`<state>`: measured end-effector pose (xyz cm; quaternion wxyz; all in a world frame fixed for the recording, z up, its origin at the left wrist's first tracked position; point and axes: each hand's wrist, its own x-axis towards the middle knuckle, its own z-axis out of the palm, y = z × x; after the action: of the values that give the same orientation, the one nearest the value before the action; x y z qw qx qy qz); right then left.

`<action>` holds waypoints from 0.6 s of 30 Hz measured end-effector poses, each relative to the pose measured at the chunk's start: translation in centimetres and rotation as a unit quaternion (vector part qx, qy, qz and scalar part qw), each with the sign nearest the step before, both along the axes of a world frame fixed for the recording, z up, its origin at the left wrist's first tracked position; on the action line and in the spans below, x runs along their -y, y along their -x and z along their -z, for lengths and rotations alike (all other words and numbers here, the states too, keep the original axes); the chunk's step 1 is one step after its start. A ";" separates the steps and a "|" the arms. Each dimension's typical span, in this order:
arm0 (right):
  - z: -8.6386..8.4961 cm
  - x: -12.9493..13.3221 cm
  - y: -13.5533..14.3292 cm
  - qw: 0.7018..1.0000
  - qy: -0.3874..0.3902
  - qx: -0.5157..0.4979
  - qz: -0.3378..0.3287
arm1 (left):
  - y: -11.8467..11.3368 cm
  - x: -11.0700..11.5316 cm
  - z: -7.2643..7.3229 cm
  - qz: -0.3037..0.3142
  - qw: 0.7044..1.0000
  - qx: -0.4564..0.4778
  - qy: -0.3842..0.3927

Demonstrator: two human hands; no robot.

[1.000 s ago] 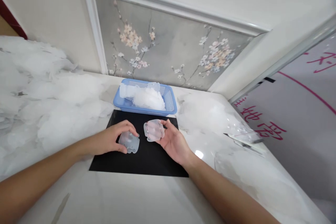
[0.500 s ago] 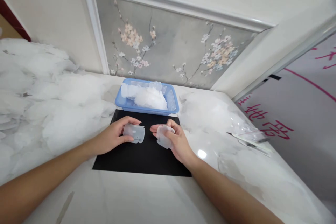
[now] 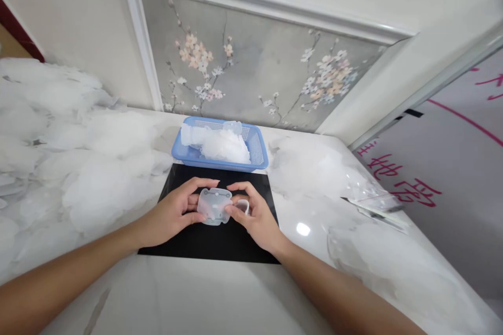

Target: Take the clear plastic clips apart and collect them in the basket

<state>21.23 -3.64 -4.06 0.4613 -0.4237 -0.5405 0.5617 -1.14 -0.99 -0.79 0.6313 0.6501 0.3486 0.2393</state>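
Note:
Over a black mat [image 3: 212, 246], my left hand [image 3: 173, 213] grips the left edge of a translucent plastic piece [image 3: 214, 206], thumb below and fingers above. The piece is roughly square, with notched edges and small marks. My right hand [image 3: 257, 217] pinches its right side with thumb and fingers. A second translucent piece [image 3: 244, 206], curved at its rim, shows within my right hand, partly hidden by the fingers. Just behind the mat stands a blue basket [image 3: 257, 149] with translucent white pieces [image 3: 223, 145] in it.
A large heap of translucent pieces [image 3: 94, 178] covers the left of the white table [image 3: 176, 293]. More pieces [image 3: 310, 167] lie at the right, near a clear plastic packet [image 3: 373, 204]. A wall with a floral panel [image 3: 251, 63] rises behind; a whiteboard [image 3: 451, 188] stands at the right.
Both hands have moved together. The flat piece now faces the camera between them, touched by both, while the curved piece sits back in my right hand.

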 end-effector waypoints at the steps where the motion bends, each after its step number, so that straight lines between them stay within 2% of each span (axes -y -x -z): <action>1: 0.0 0.0 -0.1 1.000 -0.003 -0.001 0.002 | 0.1 -0.1 0.0 0.004 1.000 0.013 0.011; 6: -0.3 0.0 -0.2 1.000 -0.005 -0.018 0.001 | 0.4 -0.5 0.1 -0.001 0.998 0.059 -0.011; 11: -0.6 -0.1 -0.2 1.000 0.012 -0.021 0.002 | 0.4 -0.6 0.2 -0.030 0.998 0.043 -0.026; 18: -0.5 -0.1 -0.2 0.999 0.015 -0.031 -0.005 | 0.2 -0.4 -0.1 -0.034 0.998 0.040 -0.018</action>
<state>21.45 -3.54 -3.52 0.4685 -0.4106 -0.5193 0.5849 -1.30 -0.57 -0.69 0.6248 0.6385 0.3407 0.2930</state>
